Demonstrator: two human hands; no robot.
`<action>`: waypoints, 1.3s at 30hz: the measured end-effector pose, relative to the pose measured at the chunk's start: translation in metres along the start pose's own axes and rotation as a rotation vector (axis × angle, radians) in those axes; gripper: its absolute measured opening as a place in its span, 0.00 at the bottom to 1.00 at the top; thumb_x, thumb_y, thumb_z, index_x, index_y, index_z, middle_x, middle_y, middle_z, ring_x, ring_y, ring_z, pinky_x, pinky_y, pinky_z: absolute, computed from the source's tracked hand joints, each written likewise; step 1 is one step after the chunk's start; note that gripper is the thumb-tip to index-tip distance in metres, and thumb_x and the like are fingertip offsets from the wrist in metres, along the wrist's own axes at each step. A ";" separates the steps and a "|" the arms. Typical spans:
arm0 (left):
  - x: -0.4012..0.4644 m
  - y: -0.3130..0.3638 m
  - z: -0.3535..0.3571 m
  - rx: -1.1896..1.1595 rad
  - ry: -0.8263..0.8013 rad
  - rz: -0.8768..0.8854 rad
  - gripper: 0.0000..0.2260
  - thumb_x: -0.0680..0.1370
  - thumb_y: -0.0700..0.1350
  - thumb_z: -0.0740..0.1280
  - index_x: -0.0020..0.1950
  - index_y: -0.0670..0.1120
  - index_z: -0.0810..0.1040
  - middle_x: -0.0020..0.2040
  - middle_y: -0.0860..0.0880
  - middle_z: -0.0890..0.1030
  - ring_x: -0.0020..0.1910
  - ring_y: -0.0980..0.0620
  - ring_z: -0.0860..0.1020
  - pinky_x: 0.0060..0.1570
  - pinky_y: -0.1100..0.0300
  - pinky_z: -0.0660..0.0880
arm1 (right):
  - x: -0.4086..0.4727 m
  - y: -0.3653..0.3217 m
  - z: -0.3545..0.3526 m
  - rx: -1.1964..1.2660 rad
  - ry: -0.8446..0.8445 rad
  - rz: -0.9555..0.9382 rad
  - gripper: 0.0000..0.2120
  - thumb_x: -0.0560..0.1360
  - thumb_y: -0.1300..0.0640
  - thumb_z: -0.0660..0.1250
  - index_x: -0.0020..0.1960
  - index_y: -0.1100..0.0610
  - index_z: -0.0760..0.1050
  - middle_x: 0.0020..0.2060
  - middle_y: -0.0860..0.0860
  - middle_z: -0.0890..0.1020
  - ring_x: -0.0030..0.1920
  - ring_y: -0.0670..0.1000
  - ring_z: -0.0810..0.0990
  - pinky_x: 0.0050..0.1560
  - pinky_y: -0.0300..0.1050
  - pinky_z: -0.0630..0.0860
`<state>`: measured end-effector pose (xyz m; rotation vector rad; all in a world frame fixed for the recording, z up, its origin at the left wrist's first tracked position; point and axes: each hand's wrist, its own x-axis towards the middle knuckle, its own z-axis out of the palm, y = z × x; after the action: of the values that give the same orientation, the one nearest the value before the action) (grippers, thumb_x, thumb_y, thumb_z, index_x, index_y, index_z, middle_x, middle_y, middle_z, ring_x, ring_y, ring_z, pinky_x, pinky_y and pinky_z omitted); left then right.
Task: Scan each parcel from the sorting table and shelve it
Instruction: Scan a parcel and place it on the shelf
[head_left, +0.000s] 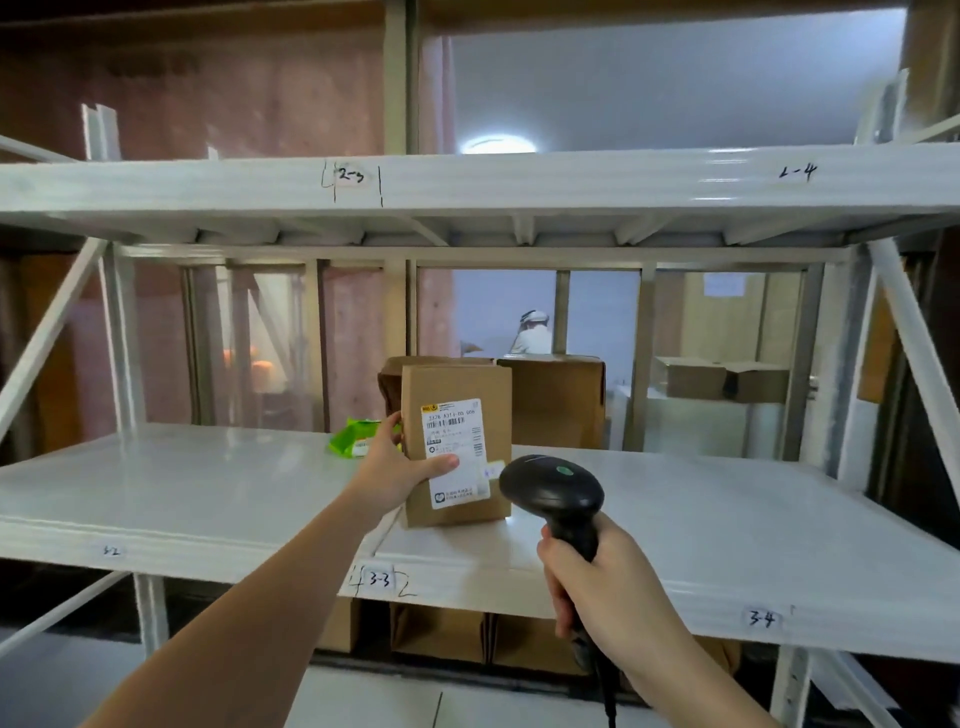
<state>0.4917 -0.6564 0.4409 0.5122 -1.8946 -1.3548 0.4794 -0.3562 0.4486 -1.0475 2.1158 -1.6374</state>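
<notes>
A brown cardboard parcel with a white shipping label stands upright on the white shelf, near the mark 3-3. My left hand grips its left edge, with the thumb lying across the label. My right hand holds a black barcode scanner by its handle. The scanner's head is just right of the parcel's lower corner and points toward it. Its cable hangs down below my wrist.
Two more cardboard boxes stand behind the parcel, and a green packet lies to its left. The upper shelf carries marks 2-3 and 2-4. More boxes sit under the shelf. A person in white is far behind.
</notes>
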 end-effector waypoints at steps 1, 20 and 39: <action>0.011 -0.007 -0.001 0.007 -0.015 -0.004 0.48 0.66 0.45 0.85 0.80 0.50 0.62 0.55 0.61 0.80 0.54 0.62 0.80 0.54 0.57 0.81 | 0.007 0.000 0.005 -0.002 0.012 0.006 0.03 0.81 0.57 0.63 0.48 0.54 0.73 0.27 0.52 0.76 0.26 0.50 0.75 0.35 0.44 0.79; 0.166 -0.059 -0.021 0.050 -0.274 -0.030 0.56 0.62 0.43 0.86 0.81 0.47 0.55 0.67 0.49 0.79 0.66 0.48 0.78 0.66 0.46 0.77 | 0.082 -0.003 0.085 -0.021 0.189 0.104 0.02 0.80 0.59 0.63 0.51 0.55 0.75 0.26 0.51 0.76 0.26 0.51 0.75 0.36 0.46 0.80; 0.203 -0.064 -0.027 0.099 -0.311 -0.021 0.60 0.53 0.51 0.88 0.79 0.49 0.60 0.65 0.50 0.80 0.65 0.46 0.79 0.67 0.40 0.76 | 0.088 -0.003 0.091 -0.026 0.279 0.122 0.02 0.79 0.60 0.62 0.49 0.58 0.73 0.25 0.52 0.75 0.26 0.53 0.74 0.29 0.38 0.76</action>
<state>0.3743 -0.8355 0.4540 0.3880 -2.2215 -1.4244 0.4734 -0.4827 0.4408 -0.7139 2.3272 -1.7877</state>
